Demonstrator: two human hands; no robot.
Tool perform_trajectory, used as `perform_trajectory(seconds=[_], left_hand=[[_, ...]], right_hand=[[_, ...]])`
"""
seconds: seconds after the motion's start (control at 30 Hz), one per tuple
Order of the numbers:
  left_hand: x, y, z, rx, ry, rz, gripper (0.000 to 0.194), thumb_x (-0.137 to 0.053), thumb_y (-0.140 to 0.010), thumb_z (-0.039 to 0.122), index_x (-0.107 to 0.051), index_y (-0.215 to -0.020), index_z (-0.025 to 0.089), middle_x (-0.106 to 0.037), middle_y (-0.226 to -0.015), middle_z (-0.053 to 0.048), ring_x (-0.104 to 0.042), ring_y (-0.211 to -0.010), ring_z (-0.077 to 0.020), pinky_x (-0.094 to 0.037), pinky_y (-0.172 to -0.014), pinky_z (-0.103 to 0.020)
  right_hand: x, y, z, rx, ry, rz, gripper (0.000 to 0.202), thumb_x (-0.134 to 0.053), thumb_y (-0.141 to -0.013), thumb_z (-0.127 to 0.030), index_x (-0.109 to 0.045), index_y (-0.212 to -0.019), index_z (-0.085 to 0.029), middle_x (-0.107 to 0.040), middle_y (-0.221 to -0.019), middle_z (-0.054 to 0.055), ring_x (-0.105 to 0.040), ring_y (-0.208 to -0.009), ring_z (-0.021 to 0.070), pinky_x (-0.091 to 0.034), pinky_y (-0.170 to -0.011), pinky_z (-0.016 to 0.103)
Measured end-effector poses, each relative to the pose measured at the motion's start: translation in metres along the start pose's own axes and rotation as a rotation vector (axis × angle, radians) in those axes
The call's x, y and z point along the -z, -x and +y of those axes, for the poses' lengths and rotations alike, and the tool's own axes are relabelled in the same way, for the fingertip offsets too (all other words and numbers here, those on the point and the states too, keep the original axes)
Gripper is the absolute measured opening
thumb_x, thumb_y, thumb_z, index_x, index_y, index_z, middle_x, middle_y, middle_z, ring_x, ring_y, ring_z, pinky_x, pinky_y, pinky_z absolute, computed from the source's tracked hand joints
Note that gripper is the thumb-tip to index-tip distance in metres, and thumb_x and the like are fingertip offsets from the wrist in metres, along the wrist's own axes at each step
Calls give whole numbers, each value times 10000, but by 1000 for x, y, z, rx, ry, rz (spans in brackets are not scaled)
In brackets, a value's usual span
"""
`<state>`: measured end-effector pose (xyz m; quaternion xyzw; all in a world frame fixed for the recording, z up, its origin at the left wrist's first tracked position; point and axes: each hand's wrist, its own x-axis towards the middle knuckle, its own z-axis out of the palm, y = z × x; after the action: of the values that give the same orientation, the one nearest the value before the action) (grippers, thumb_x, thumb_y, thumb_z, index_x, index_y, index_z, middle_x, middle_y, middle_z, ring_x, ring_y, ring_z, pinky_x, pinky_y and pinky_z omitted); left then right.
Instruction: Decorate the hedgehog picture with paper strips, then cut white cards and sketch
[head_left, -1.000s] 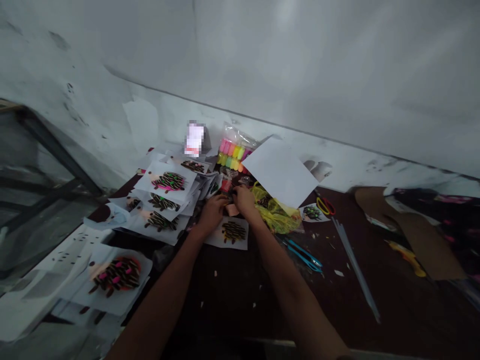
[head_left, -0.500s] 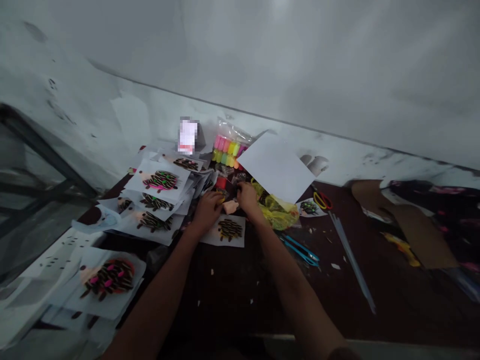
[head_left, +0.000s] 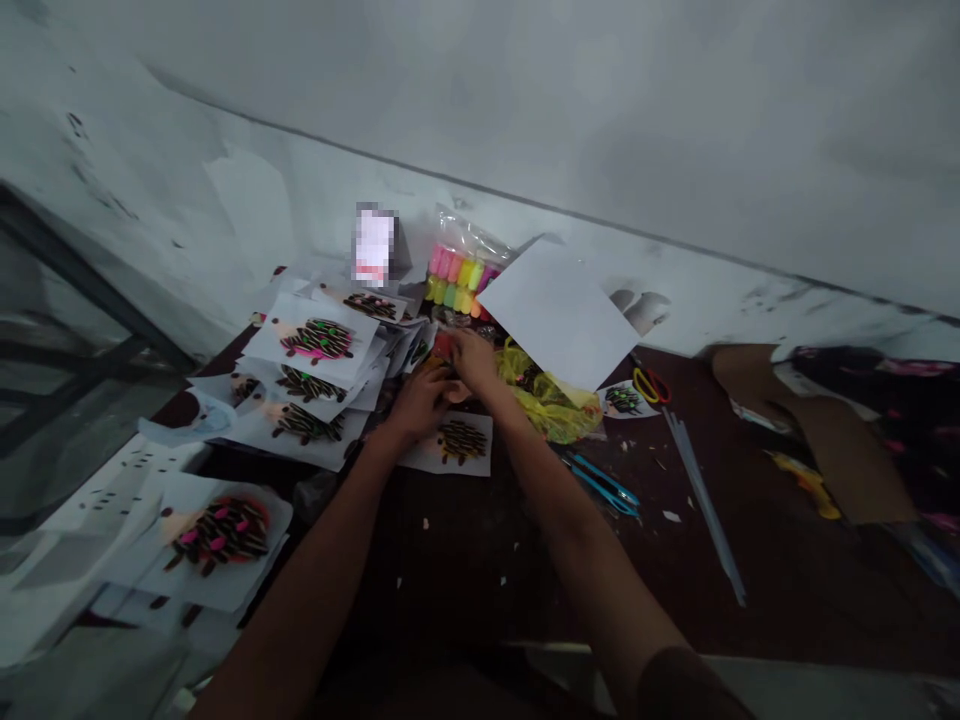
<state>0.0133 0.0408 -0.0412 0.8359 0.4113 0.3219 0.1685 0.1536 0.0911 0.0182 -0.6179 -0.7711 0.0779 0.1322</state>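
My left hand (head_left: 426, 398) is closed at the back of a hedgehog picture (head_left: 461, 440), fingers curled near a small yellow-orange thing; whatever they hold is hidden. Close beside it, my right hand (head_left: 472, 358) reaches over with bent fingers touching or almost touching a small red piece (head_left: 444, 344). A pinkish-beige lump (head_left: 455, 391) shows between the hands. The picture below them is white paper with brown seed-like spines stuck on. To the right of my right wrist lies a crumpled yellow plastic bag (head_left: 559, 412) with dark bits inside.
Stacked hedgehog pictures (head_left: 315, 340) cover the left side. Behind my hands are a bag of coloured clay sticks (head_left: 457, 280) and a white sheet (head_left: 559, 310). Blue tweezers (head_left: 604, 485), red-yellow scissors (head_left: 651, 386), clear strips (head_left: 705, 510) and cardboard (head_left: 847, 450) lie rightward.
My right hand has moved left, from beside the dark plastic to the red piece, close against my left hand. My left hand has shifted slightly. The view has tilted a little.
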Motion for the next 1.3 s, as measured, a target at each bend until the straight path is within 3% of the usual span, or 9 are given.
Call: perform_trajectory(seconds=[0.1,0.23,0.4,0.6,0.77,0.93,1.03,1.2,1.3], left_hand=[[0,0,-1,-4,0,6,264,-590,-852,145,-789,-1016,204,-724,-1172,-107,-618,-1176,-285,-482,-1086,-512],[-1,-1,-1,-10,23,21,252,-567,-881,143,-788,-987,202,-732,-1155,-92,-615,-1206,-276,-476,-1106,-494],[-1,1,-1,81,105,62,401,-562,-849,97,-728,-1200,200,-683,-1303,-93,-615,-1243,-254,-493,-1117,-463],[-3,2,-2,134,105,52,380,-607,-818,93,-738,-1162,184,-672,-1315,-108,-620,-1246,-267,-494,-1124,-466],[-8,2,-7,129,84,37,286,-592,-853,99,-767,-1061,187,-689,-1291,-114,-627,-1241,-263,-502,-1113,-450],[-13,2,-6,142,70,115,241,-564,-886,108,-769,-1000,166,-673,-1266,-134,-636,-1191,-254,-535,-1058,-434],[-13,2,-4,149,70,152,228,-544,-896,112,-764,-915,168,-685,-1158,-127,-657,-1093,-240,-563,-992,-411],[-3,-1,5,124,193,255,243,-531,-883,96,-751,-928,188,-709,-1145,-94,-656,-1126,-225,-531,-1052,-408],[4,-4,15,176,390,337,201,-584,-903,189,-724,-1047,186,-716,-1162,-93,-666,-1123,-232,-534,-1045,-424]], right_hand=[[-3,-14,-5,25,50,-35,435,-413,-1008,-123,-588,-1400,-188,-633,-1409,119,-594,-1251,233,-450,-1072,352],[-2,-28,-10,28,117,-134,383,-440,-993,-128,-606,-1338,-120,-646,-1364,191,-577,-1262,282,-441,-1085,415],[1,-36,-5,63,145,-127,449,-527,-947,-160,-565,-1389,-93,-613,-1403,207,-570,-1284,290,-438,-1080,397],[5,-42,-3,109,147,-197,351,-611,-909,-206,-692,-1238,-113,-717,-1258,183,-663,-1177,290,-489,-990,356],[17,-38,-5,35,40,-116,369,-713,-852,-271,-715,-1198,-144,-741,-1211,136,-681,-1114,273,-509,-955,334],[36,-22,1,-32,-134,136,421,-698,-886,-344,-677,-1262,-157,-702,-1230,132,-633,-1148,263,-485,-1022,381],[42,-3,13,-44,-297,219,459,-695,-883,-364,-644,-1302,-181,-713,-1234,95,-649,-1112,238,-487,-1015,374],[36,25,34,-124,-517,226,433,-753,-782,-305,-693,-1187,-163,-763,-1123,70,-694,-1000,220,-529,-922,339],[30,34,35,-111,-643,226,415,-754,-745,-265,-699,-1142,-158,-764,-1106,66,-695,-983,207,-536,-912,330]])
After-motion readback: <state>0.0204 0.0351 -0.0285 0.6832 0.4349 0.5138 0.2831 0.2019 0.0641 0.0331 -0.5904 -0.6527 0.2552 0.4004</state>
